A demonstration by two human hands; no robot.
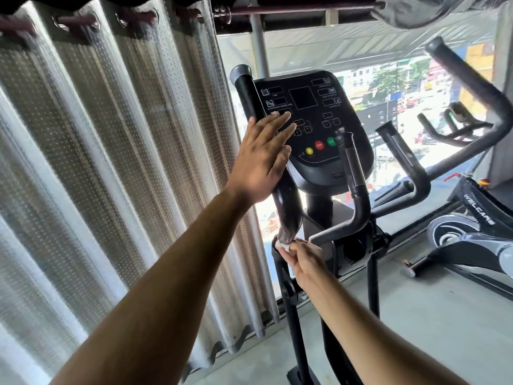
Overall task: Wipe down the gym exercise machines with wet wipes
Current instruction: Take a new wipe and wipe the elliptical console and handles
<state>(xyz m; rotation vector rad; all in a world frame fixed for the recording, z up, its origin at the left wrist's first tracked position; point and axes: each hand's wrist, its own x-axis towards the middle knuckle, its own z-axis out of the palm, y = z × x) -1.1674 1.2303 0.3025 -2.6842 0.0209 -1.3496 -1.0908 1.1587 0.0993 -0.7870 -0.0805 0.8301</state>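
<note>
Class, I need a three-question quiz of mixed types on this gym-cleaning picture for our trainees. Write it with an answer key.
1. True or false: the left hand lies flat with straight fingers against the elliptical's left handlebar.
2. Multiple choice: where is the right hand pressing the white wet wipe?
A. on the console screen
B. at the lower end of the left handlebar
C. on the curtain
3. Fill in: the red button on the console reads ____.

Key: 1 true; 2 B; 3 STOP.
</note>
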